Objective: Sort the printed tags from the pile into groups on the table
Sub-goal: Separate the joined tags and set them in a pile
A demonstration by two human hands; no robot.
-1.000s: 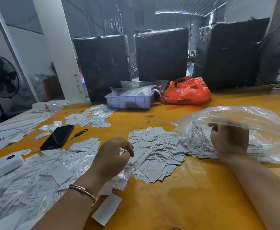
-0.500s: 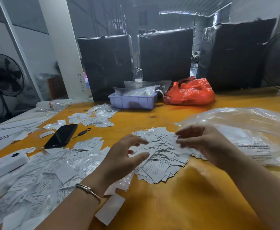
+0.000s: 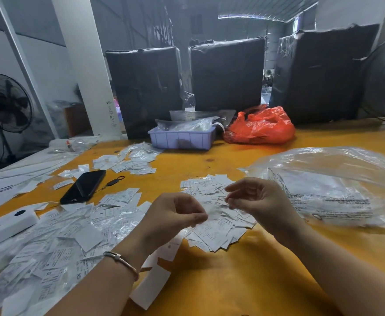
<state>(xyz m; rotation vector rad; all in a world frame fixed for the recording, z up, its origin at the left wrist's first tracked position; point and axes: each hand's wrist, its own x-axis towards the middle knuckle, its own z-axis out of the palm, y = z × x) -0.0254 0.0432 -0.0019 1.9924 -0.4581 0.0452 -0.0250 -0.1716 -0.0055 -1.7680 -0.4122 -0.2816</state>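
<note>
A loose pile of white printed tags [image 3: 216, 236] lies on the yellow table [image 3: 244, 281] in front of me. My left hand [image 3: 175, 216] and my right hand [image 3: 258, 198] hover just above it, fingers curled, close together. Between their fingertips they pinch a small clear-wrapped printed tag [image 3: 217, 212], which is blurred. A wide spread of tags in clear sleeves [image 3: 56, 245] covers the table at the left. Smaller tag groups sit beside the phone [image 3: 121, 198] and farther back [image 3: 132, 161]. A large clear bag of tags [image 3: 328, 179] lies at the right.
A black phone [image 3: 84, 185] and a white box [image 3: 6, 224] lie at the left. A purple tray [image 3: 182, 139] and an orange bag [image 3: 262, 127] stand at the back, before black-wrapped boxes [image 3: 228, 74]. Fans stand at the far left [image 3: 6, 103] and far right.
My right hand came out of the clear bag and moved left over the pile. My left hand rose and curled; both hands met and now pinch a tag together.
</note>
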